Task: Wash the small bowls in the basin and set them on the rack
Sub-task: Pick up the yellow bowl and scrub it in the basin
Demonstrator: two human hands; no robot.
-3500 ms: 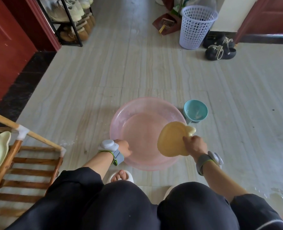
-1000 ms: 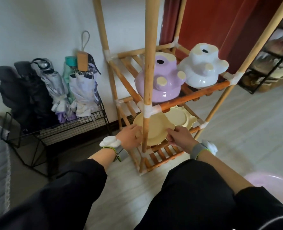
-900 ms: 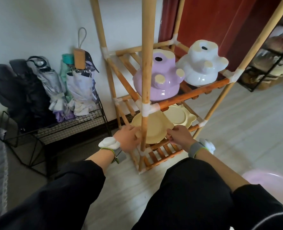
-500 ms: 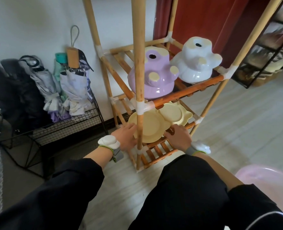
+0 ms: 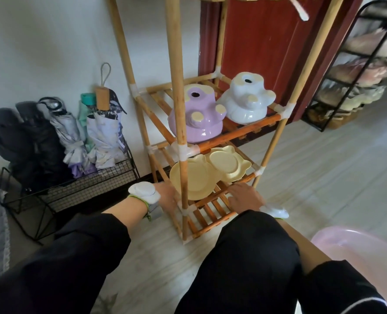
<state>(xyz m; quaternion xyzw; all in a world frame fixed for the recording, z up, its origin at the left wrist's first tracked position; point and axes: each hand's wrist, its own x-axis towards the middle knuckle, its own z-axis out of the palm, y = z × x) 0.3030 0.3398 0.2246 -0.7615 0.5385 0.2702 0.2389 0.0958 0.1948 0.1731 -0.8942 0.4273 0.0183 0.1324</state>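
A bamboo rack (image 5: 178,91) stands before me. On its lower slatted shelf lie two pale yellow bear-eared bowls: a larger one (image 5: 197,180) in front and a smaller one (image 5: 227,165) behind it, overlapping. My left hand (image 5: 167,194) is beside the front post, at the larger bowl's left edge; contact is hard to tell. My right hand (image 5: 244,196) hovers over the slats just right of that bowl, fingers apart, holding nothing. The pink basin (image 5: 358,250) shows at the lower right.
A purple ceramic piece (image 5: 197,120) and a white one (image 5: 247,98) sit on the shelf above. A wire basket (image 5: 74,189) of folded umbrellas stands left of the rack. A black shoe rack (image 5: 351,69) stands at the right. My knees fill the foreground.
The yellow bowl went from the basin to the rack's lower shelf. Over the last second both hands have slipped back from its rim, and the view has tilted up.
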